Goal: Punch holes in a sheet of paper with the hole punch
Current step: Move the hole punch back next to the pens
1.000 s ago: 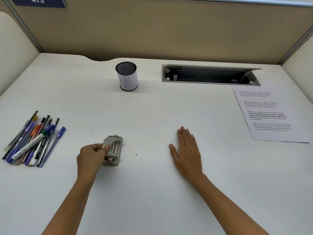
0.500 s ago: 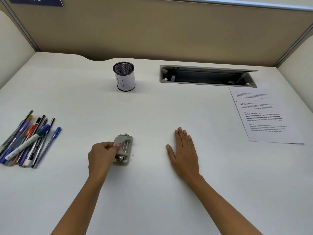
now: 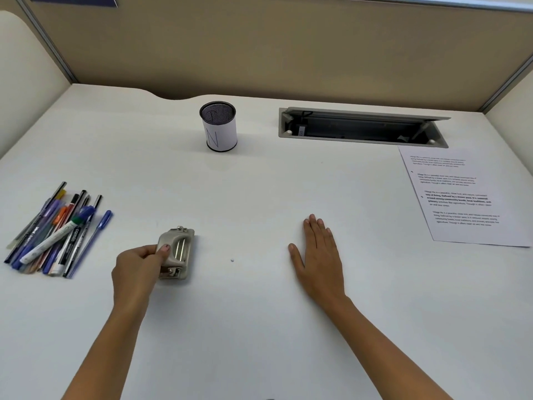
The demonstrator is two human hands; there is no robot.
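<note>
A small beige hole punch (image 3: 178,253) rests on the white desk at lower left. My left hand (image 3: 138,269) grips its left side, thumb on top of the lever. My right hand (image 3: 320,256) lies flat on the desk with its fingers together, palm down, holding nothing. The printed sheet of paper (image 3: 464,197) lies at the far right of the desk, well apart from both hands. A tiny round paper chip (image 3: 232,260) sits between the punch and my right hand.
A pile of several pens and markers (image 3: 57,229) lies at the left edge. A mesh pen cup (image 3: 218,126) with a white label stands at the back. An open cable tray (image 3: 360,128) is set into the desk behind the paper. Partition walls enclose the desk.
My left hand slid the hole punch to the right and then back a little to the left. My right hand has stayed flat in place.
</note>
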